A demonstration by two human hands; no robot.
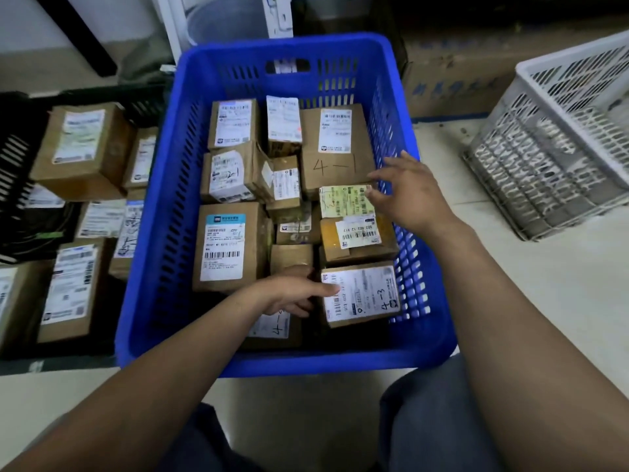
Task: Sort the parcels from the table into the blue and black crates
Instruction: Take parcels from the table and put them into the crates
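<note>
The blue crate [163, 212] stands on the floor in front of me, filled with several labelled cardboard parcels. My left hand [292, 294] reaches into its near part, fingertips touching the parcel marked 4-3 [366, 294]. My right hand [408, 192] hovers with spread fingers over the right side, touching the parcel with the green-yellow label [343, 201], just in front of the large parcel marked 4-1 [335, 148]. Neither hand holds anything. The black crate [20, 144] sits to the left, also holding several parcels such as a tall box [81, 148].
A white lattice crate [558, 137] stands on the floor at the right. Large cardboard cartons [452, 80] line the wall behind it. A grey bin [221, 18] is behind the blue crate. My knees [425, 420] are just below the crate's near rim.
</note>
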